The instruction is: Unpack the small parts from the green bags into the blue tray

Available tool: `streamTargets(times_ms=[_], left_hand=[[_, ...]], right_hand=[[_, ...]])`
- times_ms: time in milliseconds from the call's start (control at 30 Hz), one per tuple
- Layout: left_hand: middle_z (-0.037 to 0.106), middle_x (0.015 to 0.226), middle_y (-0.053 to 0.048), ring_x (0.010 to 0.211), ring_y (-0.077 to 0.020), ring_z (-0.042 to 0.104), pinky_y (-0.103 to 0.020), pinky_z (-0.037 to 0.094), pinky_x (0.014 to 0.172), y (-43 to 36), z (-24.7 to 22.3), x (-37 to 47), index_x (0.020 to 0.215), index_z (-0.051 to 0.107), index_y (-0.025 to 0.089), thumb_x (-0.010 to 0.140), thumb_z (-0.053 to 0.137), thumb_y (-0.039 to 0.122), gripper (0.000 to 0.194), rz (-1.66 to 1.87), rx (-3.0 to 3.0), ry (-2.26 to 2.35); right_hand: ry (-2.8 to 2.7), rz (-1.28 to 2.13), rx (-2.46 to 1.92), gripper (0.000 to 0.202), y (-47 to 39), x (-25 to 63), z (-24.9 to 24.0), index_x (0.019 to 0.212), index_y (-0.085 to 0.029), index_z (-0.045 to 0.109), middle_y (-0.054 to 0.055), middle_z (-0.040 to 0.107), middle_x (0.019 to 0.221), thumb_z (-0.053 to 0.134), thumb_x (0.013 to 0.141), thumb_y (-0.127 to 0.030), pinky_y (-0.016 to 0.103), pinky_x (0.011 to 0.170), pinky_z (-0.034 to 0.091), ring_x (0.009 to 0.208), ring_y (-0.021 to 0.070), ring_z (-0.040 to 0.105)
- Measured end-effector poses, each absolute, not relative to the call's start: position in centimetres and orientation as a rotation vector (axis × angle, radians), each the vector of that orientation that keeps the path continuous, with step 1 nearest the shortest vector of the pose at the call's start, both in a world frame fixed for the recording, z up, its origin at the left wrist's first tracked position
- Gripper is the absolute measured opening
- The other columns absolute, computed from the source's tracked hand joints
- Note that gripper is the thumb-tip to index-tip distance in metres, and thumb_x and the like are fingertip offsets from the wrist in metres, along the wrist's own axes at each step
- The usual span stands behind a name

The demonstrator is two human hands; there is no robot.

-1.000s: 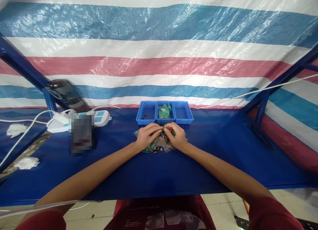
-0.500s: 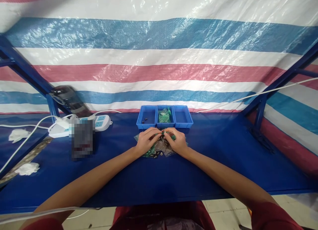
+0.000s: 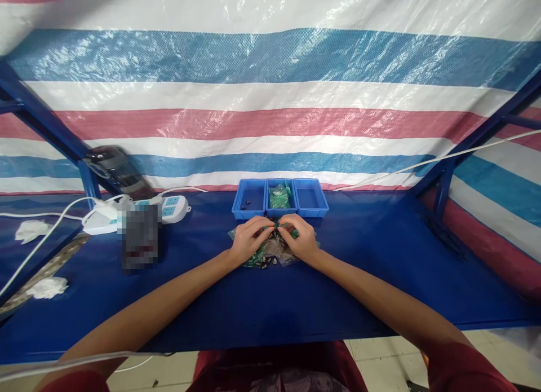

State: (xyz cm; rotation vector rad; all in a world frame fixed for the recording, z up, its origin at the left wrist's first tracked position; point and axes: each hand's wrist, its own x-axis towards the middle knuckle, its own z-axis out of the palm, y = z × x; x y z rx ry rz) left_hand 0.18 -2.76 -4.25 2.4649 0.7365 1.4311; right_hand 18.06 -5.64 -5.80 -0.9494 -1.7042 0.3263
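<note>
My left hand [image 3: 249,239] and my right hand [image 3: 302,241] meet over a small pile in front of the blue bins. Both hands have thumb and fingers pinched, fingertips nearly touching around a small green piece [image 3: 276,225]. Clear plastic bags [image 3: 274,247] with green items lie under and between the hands. Small dark metallic parts [image 3: 265,262] are scattered at the pile's near edge. My fingers partly cover the piece, so its shape is hard to tell.
Behind the hands stand a left blue bin [image 3: 249,211] with a few small parts, a middle bin [image 3: 281,212] with a green bag, and a right bin [image 3: 311,212]. A power strip [image 3: 180,209], dark bottle [image 3: 118,169] and blurred dark object [image 3: 140,237] are at left.
</note>
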Motion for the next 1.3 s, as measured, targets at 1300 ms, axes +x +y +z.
streamTargets(times_ms=[1300], left_hand=[[0.068,0.086,-0.006,0.052,-0.0068,0.052,-0.019,0.048,0.052,-2.78,-4.22,0.05,0.093,0.065,0.016,0.090,0.055,0.024,0.013,1.415,2.483,0.760]], right_hand=[[-1.715,0.300,-0.918,0.021,-5.47,17.97,-5.99,0.099,-0.021,0.067,0.008,0.068,0.092,0.048,0.093,-0.028,0.031,0.070,0.058,0.077,0.0180,0.067]])
